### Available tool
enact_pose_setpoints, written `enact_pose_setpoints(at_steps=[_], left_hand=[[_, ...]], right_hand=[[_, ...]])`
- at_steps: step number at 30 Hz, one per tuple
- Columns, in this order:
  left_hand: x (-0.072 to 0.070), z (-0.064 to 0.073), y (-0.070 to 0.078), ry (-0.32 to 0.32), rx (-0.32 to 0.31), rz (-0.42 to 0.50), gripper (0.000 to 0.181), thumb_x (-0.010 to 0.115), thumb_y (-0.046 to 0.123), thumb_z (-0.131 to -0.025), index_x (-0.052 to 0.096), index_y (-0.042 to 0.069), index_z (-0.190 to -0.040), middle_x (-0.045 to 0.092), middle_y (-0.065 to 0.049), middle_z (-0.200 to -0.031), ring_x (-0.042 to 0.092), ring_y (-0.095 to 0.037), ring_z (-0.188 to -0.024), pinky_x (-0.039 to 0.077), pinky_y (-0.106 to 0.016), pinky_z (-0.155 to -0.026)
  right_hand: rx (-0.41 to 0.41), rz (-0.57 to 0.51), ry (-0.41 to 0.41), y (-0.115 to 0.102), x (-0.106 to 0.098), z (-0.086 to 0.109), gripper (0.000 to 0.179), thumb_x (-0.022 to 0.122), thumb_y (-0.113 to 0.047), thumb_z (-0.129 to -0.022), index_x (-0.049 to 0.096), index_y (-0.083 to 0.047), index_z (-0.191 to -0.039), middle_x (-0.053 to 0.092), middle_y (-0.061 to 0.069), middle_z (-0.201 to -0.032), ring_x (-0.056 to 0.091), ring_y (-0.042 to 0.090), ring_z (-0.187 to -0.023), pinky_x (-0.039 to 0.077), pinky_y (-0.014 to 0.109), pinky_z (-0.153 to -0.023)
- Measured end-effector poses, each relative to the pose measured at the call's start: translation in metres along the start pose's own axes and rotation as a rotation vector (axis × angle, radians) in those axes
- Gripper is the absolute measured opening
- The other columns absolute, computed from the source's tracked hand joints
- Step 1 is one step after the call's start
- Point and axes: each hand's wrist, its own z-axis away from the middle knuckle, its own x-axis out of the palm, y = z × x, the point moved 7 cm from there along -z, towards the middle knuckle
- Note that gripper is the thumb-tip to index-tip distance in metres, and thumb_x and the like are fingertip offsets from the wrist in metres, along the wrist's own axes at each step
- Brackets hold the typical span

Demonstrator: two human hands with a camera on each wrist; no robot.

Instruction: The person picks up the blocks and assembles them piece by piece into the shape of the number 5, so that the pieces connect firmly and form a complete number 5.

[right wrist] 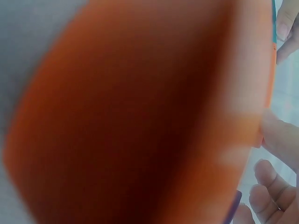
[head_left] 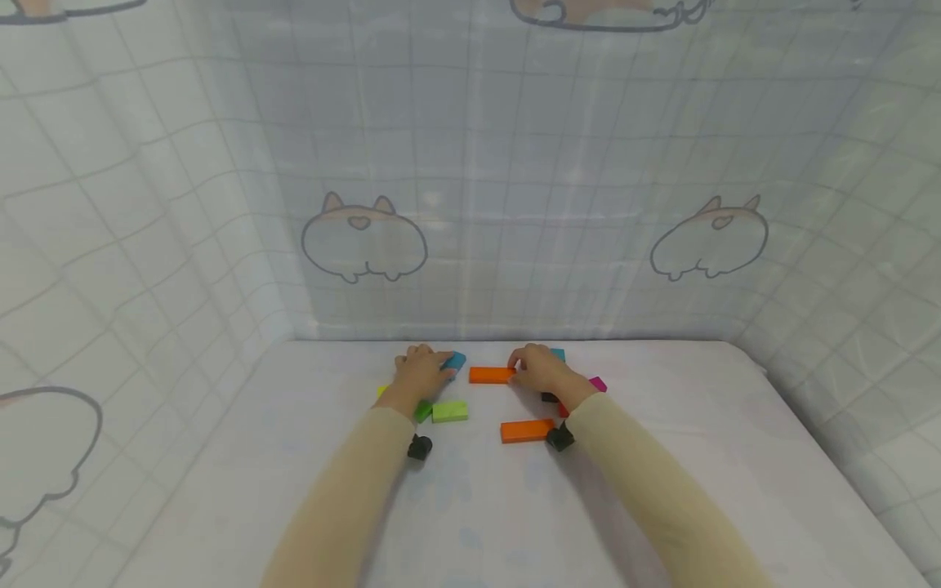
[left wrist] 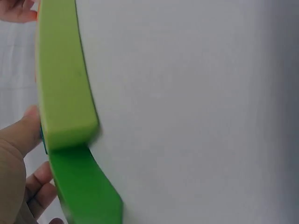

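My left hand [head_left: 421, 377] pinches a blue block [head_left: 457, 362] between thumb and fingers near the table's back edge. To its right, my right hand [head_left: 544, 371] grips the right end of a flat orange block [head_left: 488, 376]. The two held blocks lie close, with a small gap between them. Below the left hand sit a light green block [head_left: 450, 412] and a darker green block [head_left: 423, 411], which look large in the left wrist view. A second orange block [head_left: 526, 431] lies nearer, below the right hand; it fills much of the right wrist view, blurred.
Around the right forearm, partly hidden, are a magenta block [head_left: 599, 384], a red block [head_left: 564, 410], a dark block [head_left: 549, 398] and another blue block [head_left: 558, 354]. A yellow block [head_left: 382, 390] peeks out beside the left wrist. A patterned curtain [head_left: 470, 163] rises behind the white table [head_left: 470, 506].
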Motion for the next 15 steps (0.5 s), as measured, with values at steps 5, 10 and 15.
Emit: enact_pose_setpoints(at_steps=[5,10,15], left_hand=[[-0.002,0.0028,0.007,0.022,-0.014,-0.015,0.05,0.059,0.044,-0.1,0.054,0.024,-0.146,0.053,-0.016,-0.131,0.043,-0.033,-0.118,0.033,-0.055,-0.099],[0.0002,0.0021,0.0091,0.028,-0.033,-0.033,0.052,0.058,0.047,-0.1,0.055,0.023,-0.145,0.054,-0.015,-0.131,0.043,-0.033,-0.118,0.033,-0.054,-0.1],[0.0028,0.0018,0.0115,0.033,-0.036,-0.026,0.053,0.057,0.048,-0.1,0.054,0.022,-0.146,0.054,-0.015,-0.132,0.043,-0.033,-0.119,0.032,-0.055,-0.102]], right_hand=[[0.009,0.005,-0.005,0.0001,0.0,-0.0003,0.023,0.074,-0.024,-0.093,0.071,-0.015,-0.114,0.063,0.006,-0.109,0.054,0.024,-0.099,0.05,0.039,-0.093],[-0.002,0.006,0.003,0.0011,-0.0016,-0.0007,0.022,0.074,-0.023,-0.093,0.071,-0.015,-0.113,0.064,0.006,-0.109,0.054,0.025,-0.101,0.049,0.04,-0.093],[0.017,0.009,0.003,0.0052,-0.0042,-0.0019,0.024,0.075,-0.024,-0.092,0.071,-0.016,-0.115,0.063,0.006,-0.109,0.054,0.025,-0.101,0.05,0.04,-0.092]])
